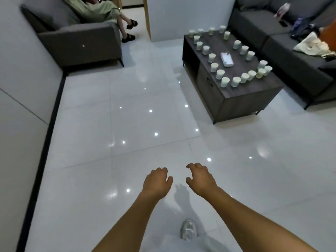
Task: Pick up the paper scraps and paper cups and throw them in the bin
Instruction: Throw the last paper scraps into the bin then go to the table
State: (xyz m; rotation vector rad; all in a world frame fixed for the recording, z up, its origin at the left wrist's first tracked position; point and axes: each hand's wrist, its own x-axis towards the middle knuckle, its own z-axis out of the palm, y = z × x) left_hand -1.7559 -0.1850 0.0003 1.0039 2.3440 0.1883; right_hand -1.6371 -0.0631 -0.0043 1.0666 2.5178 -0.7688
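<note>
The left hand [156,180] and the right hand [200,179] hang out in front over the white tiled floor [127,124], side by side, fingers loosely curled and holding nothing. The paper cups [236,57] stand well apart from them, ringed along the edges of the dark coffee table [245,99] at upper right, with a tissue box [226,60] in the middle of the ring. No bin shows in this view, and I cannot make out any paper scraps (the bright dots on the floor look like lamp reflections). The step in hand seems to be the walk to the table. Done well, it means reaching the nearest cups first, nesting several per hand, and lifting them upright lest any hold liquid.
</note>
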